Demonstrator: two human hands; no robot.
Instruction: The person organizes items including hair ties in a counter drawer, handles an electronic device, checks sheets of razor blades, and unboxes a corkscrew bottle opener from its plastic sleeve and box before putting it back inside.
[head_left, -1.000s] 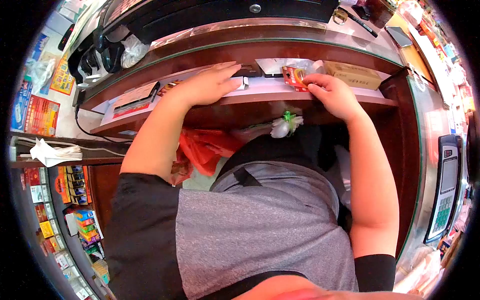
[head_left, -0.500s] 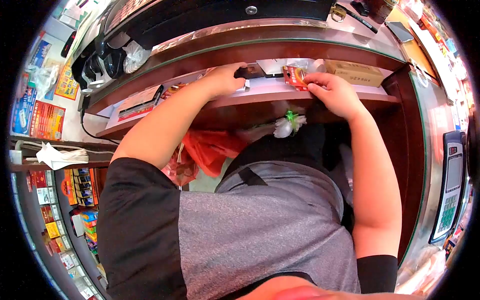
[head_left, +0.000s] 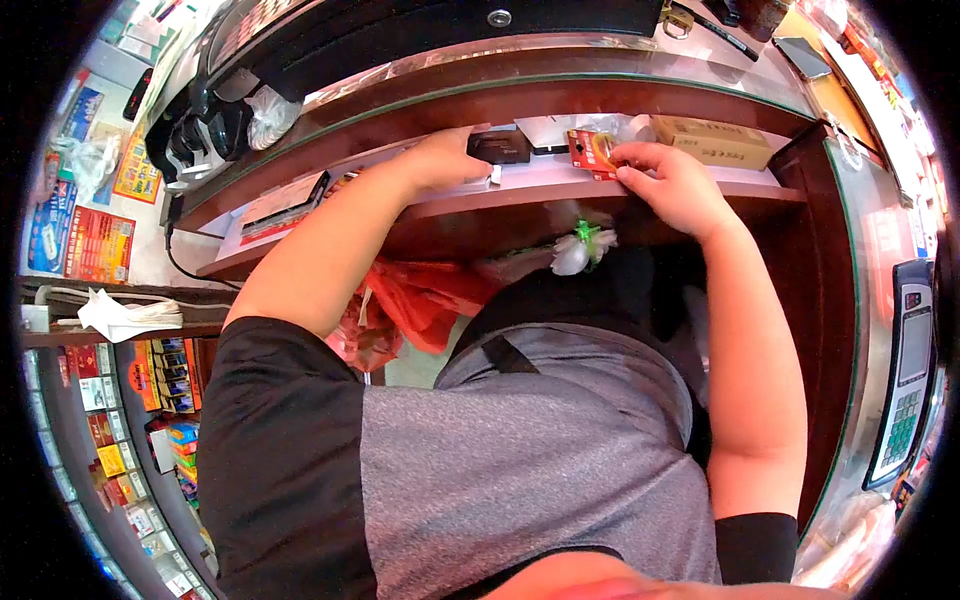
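Note:
My right hand [head_left: 675, 185] pinches a red and yellow blister-card package [head_left: 590, 152] between thumb and fingers, just over the shelf's front edge. My left hand [head_left: 445, 160] reaches into the same shelf [head_left: 540, 180], its thumb and fingers apart and part of the fingers out of sight. Beside its fingertips lies a flat black box [head_left: 500, 147]. A small white object [head_left: 494, 176] sits by the thumb; its kind cannot be made out. To the right of the package lies a cardboard box [head_left: 712, 143], with crumpled clear plastic near it.
A glass counter top [head_left: 480, 82] runs above the shelf, bearing a black cash drawer [head_left: 430, 40]. A scale [head_left: 903, 375] stands at the right. Below the shelf hang a red plastic bag [head_left: 430, 300] and a white bundle with a green tie [head_left: 582, 247].
My left hand has shifted slightly left, uncovering more of the black box. My right hand keeps the package in nearly the same place, turned a little.

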